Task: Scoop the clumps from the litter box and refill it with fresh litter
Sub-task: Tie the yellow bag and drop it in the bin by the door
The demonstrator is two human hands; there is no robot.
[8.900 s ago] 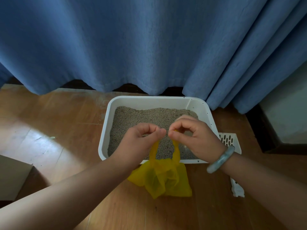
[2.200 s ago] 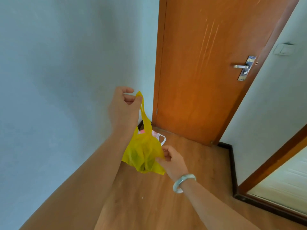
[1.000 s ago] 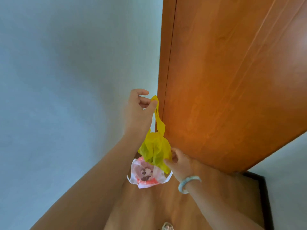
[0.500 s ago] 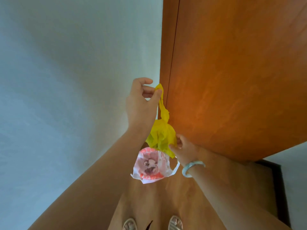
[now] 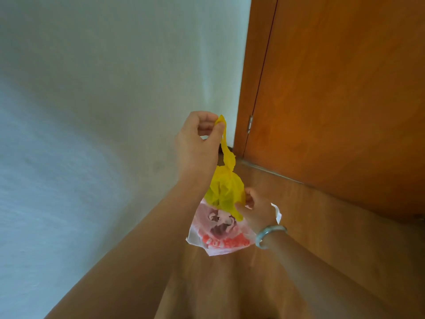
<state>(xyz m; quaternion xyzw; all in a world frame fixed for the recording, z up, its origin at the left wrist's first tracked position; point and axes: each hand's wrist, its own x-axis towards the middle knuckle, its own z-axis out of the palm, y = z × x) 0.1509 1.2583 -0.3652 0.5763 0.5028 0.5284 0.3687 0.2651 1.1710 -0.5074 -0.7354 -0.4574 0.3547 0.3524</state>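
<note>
A small yellow plastic bag (image 5: pixel 224 189), knotted at the top, hangs in the middle of the head view. My left hand (image 5: pixel 199 143) pinches its stretched handles from above. My right hand (image 5: pixel 256 209), with a pale green bangle on the wrist, grips the bag's lower right side. Directly beneath the yellow bag a white plastic bag with red print (image 5: pixel 220 236) sits on the wooden floor with its mouth open upward. The litter box is out of view.
A pale wall (image 5: pixel 103 111) fills the left side. A closed orange-brown wooden door (image 5: pixel 345 100) stands on the right, its hinge near the corner. The wooden floor (image 5: pixel 333 261) stretches under my arms.
I carried the yellow bag from the litter box to the corner by the door. Over the last second it has come lower over the white bag's open mouth, both hands still gripping it.
</note>
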